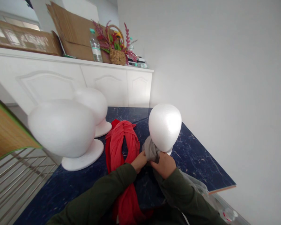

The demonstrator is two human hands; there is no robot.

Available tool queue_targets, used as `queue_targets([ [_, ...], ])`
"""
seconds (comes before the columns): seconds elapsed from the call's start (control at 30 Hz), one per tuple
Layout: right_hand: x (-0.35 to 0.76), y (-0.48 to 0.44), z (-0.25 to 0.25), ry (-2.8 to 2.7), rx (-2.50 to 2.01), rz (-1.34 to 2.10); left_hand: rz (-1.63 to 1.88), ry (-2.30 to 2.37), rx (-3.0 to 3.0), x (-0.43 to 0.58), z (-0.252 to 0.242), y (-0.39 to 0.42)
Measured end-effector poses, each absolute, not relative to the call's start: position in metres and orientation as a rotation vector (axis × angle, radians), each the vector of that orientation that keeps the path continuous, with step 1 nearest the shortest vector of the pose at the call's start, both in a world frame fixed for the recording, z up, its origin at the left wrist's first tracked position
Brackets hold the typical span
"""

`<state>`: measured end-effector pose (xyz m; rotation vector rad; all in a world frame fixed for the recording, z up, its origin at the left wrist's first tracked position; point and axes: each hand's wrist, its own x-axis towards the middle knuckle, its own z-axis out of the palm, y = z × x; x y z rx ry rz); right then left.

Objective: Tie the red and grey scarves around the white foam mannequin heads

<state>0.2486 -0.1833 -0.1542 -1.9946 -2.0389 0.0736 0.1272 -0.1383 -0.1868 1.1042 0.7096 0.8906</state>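
The person wears long sleeves of dark olive green, both the left sleeve (100,195) and the right sleeve (186,195). The cloth looks matte, with soft creases. The left hand (140,162) and the right hand (164,164) are bare beyond the cuffs.

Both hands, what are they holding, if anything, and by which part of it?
The grey cloth: the left hand and right hand both grip its bunched section, just below the white head form. Fingertip contact is partly hidden.
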Motion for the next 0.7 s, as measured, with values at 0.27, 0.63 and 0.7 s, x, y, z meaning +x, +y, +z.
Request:
queue_targets([
  [0.27, 0.263, -0.175, -0.161, -2.009, -2.053, 0.037, 0.779, 0.633, 0.818, 0.119, -0.187, -0.126],
  [0.63, 0.335, -0.153, -0.137, -2.123, -2.052, -0.032, 0.976, 0.812, 0.816, 0.078, -0.168, -0.09],
  [0.7, 0.334, -0.15, -0.134, -2.156, -2.046, -0.061, 1.098, 0.859, 0.8, 0.072, -0.166, -0.085],
])
